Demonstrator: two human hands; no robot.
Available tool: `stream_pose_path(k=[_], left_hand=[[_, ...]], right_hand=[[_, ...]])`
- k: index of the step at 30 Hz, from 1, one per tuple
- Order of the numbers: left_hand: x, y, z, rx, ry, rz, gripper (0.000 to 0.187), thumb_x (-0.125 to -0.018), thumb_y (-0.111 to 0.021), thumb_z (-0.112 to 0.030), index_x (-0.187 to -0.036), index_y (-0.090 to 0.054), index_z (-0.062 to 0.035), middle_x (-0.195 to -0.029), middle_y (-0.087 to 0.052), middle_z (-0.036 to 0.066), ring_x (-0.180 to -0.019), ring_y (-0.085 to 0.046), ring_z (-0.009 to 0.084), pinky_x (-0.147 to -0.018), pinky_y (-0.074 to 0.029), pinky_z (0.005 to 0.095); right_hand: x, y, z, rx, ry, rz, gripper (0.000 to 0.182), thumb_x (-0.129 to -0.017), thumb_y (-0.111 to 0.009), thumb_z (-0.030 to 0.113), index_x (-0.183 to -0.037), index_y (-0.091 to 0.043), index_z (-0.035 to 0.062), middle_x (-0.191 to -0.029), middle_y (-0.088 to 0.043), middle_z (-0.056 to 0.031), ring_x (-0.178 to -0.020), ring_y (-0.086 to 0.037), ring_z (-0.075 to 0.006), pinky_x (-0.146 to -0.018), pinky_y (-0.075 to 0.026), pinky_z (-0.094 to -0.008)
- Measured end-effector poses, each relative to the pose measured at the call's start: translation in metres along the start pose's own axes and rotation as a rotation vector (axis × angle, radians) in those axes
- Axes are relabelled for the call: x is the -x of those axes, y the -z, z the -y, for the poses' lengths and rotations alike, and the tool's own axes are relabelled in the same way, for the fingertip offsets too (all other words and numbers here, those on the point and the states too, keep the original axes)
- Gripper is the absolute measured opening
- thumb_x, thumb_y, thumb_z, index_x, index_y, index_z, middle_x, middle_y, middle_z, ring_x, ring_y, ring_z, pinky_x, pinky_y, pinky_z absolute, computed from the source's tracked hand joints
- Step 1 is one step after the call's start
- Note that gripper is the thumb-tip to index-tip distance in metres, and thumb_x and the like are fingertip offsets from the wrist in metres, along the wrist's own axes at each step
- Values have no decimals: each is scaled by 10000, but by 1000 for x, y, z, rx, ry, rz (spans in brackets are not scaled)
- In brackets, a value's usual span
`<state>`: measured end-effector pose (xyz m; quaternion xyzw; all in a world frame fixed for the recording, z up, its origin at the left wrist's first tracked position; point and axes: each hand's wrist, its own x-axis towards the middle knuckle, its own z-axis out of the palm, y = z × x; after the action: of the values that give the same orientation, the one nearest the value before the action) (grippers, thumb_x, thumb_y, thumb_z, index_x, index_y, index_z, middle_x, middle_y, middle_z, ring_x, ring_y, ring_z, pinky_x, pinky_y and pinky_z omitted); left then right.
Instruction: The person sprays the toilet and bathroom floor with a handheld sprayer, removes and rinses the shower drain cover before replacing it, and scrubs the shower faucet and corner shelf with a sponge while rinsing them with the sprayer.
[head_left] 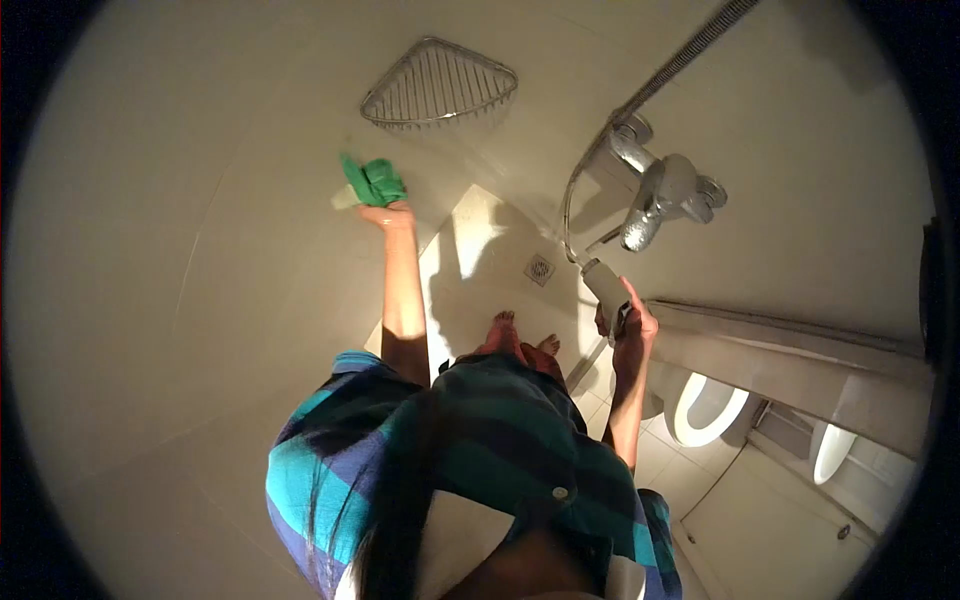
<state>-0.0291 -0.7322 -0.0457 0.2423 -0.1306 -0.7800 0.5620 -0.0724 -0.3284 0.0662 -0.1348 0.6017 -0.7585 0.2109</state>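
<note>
My left hand (pixel 388 214) is stretched out to the left wall, its fingers mostly hidden by a green cloth (pixel 380 182) pressed there. A pale edge, blurred, shows beside the cloth near my fingers. On the other side, my right hand (pixel 636 325) is wrapped around a white bottle (pixel 606 284), with one finger extended along it. The bottle tilts up and left, its narrower end close to the hanging shower hose (pixel 569 205).
A wire corner shelf (pixel 440 85) hangs above the cloth. The chrome shower mixer (pixel 664 190) juts from the right wall. A floor drain (pixel 539 269) lies ahead of my bare feet (pixel 505 330). A toilet seat (pixel 706 412) is at the lower right, past a ledge.
</note>
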Motion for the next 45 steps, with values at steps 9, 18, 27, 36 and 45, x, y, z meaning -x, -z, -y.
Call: stream_pose_path(k=[9, 18, 27, 36, 45], left_hand=[[-56, -100, 86, 473, 512, -153, 465, -857, -394, -277, -1252, -320, -44, -1220, -428, 110, -1109, -421, 266, -922, -353, 425], [-30, -79, 70, 448, 503, 68, 315, -838, -422, -167, -1119, -476, -36, -1173, -474, 118, -1058, -463, 269, -904, -384, 416], [-37, -74, 70, 419, 521, -35, 298, -833, -455, -181, -1080, -492, -19, -1127, -508, 112, -1053, -464, 270, -881, -397, 391], [-67, -54, 90, 291, 519, -157, 281, -846, -411, -150, -1068, -524, -21, -1126, -525, 117, -1014, -499, 252, -888, -395, 389], [-18, -116, -10, -1641, -773, 664, 219, -768, -544, -224, -875, -589, -38, -838, -612, 130, -758, -587, 286, -674, -477, 397]], right_hand=[[-1, -2, 2, 159, -41, -3, 627, -830, -462, 474, -1150, -460, -65, -583, -467, -12, -504, -465, -103, -464, -385, -232], [1, -6, -6, 167, -76, 78, 667, -815, -455, 508, -1136, -460, -77, -658, -560, -73, -536, -507, -118, -479, -398, -234], [-1, -3, -3, 146, -150, 74, 706, -796, -463, 526, -1160, -438, -79, -672, -561, -78, -534, -505, -113, -473, -399, -225], [-3, -2, 10, 112, -116, 95, 616, -835, -454, 465, -1165, -449, -56, -665, -553, -76, -549, -497, -107, -487, -387, -224], [8, 11, 0, 48, -127, 118, 602, -828, -456, 489, -1179, -468, 1, -667, -559, -39, -573, -485, -82, -511, -387, -210]])
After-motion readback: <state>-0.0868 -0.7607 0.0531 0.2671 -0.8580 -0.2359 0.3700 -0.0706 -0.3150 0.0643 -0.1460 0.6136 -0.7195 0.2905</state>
